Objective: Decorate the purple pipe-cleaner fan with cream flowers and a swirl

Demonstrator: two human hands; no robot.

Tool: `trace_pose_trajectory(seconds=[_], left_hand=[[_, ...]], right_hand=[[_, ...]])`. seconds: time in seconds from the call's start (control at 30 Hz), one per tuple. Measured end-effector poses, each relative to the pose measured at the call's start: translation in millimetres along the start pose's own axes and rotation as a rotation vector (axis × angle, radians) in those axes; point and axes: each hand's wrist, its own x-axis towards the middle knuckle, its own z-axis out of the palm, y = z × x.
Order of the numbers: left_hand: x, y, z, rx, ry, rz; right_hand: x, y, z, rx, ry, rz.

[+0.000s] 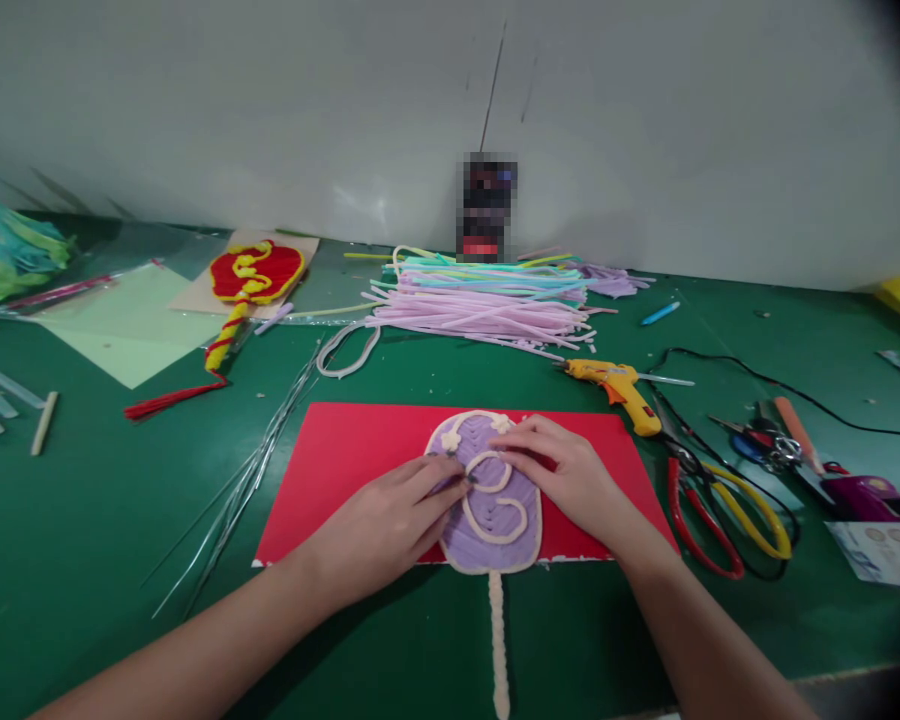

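Note:
A purple fan (487, 555) made of pipe cleaners, with a cream rim and twisted cream handle (499, 640), lies on a red sheet (345, 470). On its face is a curled cream pipe cleaner (506, 538), and two small cream flowers sit near the top. My left hand (390, 515) comes in from the left, its fingers closed on the curl's left side. From the right, my right hand (570, 470) pinches at the curl's upper right, just below one flower. Its fingertips partly hide what they grip.
Behind the sheet lie bundled pastel pipe cleaners (487, 310) and a phone-like blurred object (486, 208). At right are a yellow glue gun (615, 385), pliers (709, 510) and a black cord. A red-and-yellow fan (259, 270) and thin wires (247, 480) lie left.

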Motion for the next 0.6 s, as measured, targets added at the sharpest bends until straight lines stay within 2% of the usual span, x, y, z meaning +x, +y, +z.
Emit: trace_pose_trajectory(seconds=[0.1, 0.23, 0.3, 0.47, 0.6], left_hand=[[0.2, 0.5, -1.1, 0.011, 0.006, 0.007], [0.8, 0.5, -1.0, 0.011, 0.019, 0.012], [0.8, 0.1, -0.1, 0.007, 0.019, 0.011], [-0.4, 0.1, 1.2, 0.000, 0.016, 0.008], [-1.1, 0.4, 1.1, 0.017, -0.005, 0.009]], right_hand=[[-0.7, -5.8, -7.7, 0.054, -0.033, 0.030], [-3.3, -8.5, -14.1, 0.107, -0.270, 0.045], [-4.7, -7.6, -14.9, 0.080, -0.344, 0.037], [-6.5, -6.0, -14.5, 0.045, -0.396, -0.008], [-7.0, -6.9, -13.3, 0.078, -0.368, 0.050]])
